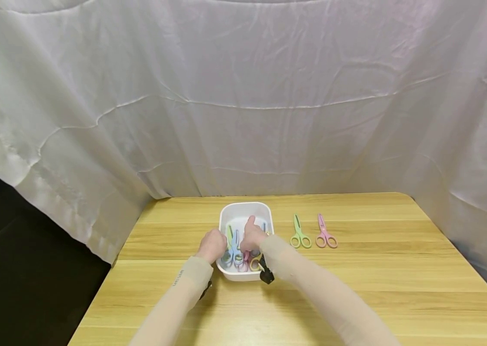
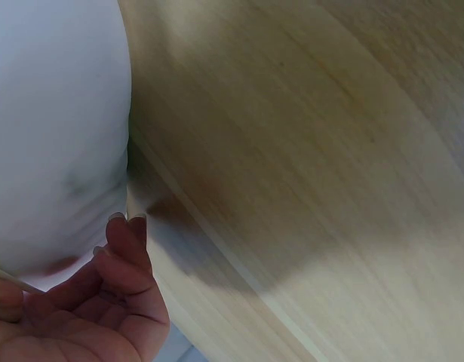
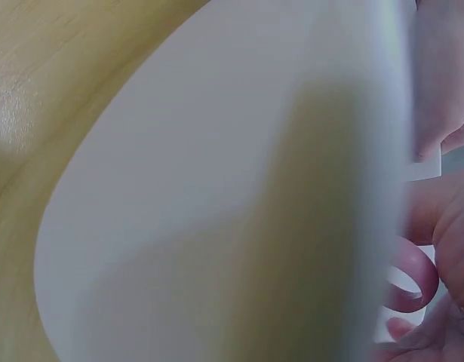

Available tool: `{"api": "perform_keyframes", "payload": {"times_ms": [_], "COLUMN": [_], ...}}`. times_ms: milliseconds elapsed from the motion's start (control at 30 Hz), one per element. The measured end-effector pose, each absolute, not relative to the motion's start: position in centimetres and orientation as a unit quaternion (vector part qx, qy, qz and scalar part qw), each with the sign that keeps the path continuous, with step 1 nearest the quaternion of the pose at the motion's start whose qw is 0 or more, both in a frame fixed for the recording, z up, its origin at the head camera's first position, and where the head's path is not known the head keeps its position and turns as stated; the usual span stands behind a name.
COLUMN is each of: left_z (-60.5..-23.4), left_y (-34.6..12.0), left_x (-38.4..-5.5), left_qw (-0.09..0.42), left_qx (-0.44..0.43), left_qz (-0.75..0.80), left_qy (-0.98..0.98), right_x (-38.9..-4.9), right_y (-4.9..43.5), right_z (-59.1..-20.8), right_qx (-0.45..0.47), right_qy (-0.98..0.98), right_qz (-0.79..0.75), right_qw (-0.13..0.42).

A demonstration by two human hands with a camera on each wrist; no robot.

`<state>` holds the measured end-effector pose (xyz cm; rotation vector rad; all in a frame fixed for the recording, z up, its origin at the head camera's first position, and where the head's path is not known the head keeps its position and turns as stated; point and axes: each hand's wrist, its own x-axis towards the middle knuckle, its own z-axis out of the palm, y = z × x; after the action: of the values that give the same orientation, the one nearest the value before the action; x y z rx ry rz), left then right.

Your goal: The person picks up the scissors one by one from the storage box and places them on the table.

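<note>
A white plastic bin stands on the table with several pastel scissors in it. My left hand holds its left rim; in the left wrist view, the curled fingers of that hand lie against the outer wall. My right hand reaches down into the bin among the scissors. In the right wrist view, a pink scissors handle sits between the fingers of this hand; the bin wall hides most of the grasp. Blue scissors and yellow-handled scissors lie nearby.
Right of the bin, green scissors and pink scissors lie side by side on the wooden table, blades pointing away. A pale curtain hangs behind the table and along its sides.
</note>
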<state>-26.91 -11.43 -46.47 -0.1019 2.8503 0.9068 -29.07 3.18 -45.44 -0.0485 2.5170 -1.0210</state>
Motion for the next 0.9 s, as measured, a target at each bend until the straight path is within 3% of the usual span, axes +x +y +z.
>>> {"api": "perform_keyframes", "payload": {"times_ms": [133,433,900], "left_z": [-46.5,-46.5,-46.4], "left_y": [-11.4,-11.4,-11.4], "left_x": [-26.9,-26.8,-26.8], "left_qw": [0.076,0.077,0.087], "left_qx": [-0.035,-0.032,-0.045], "left_qz": [0.305,0.313,0.327], "left_qy": [0.949,0.946,0.94], "right_x": [-29.1,-29.2,-29.2], "right_y": [3.4,3.7,4.3], "right_z": [-45.5,-45.7,-45.5], "right_qx": [-0.021,-0.056,-0.063], "right_qy": [0.902,0.935,0.914], "right_qz": [-0.367,-0.294,-0.355], "right_qw": [0.226,0.189,0.188]}}
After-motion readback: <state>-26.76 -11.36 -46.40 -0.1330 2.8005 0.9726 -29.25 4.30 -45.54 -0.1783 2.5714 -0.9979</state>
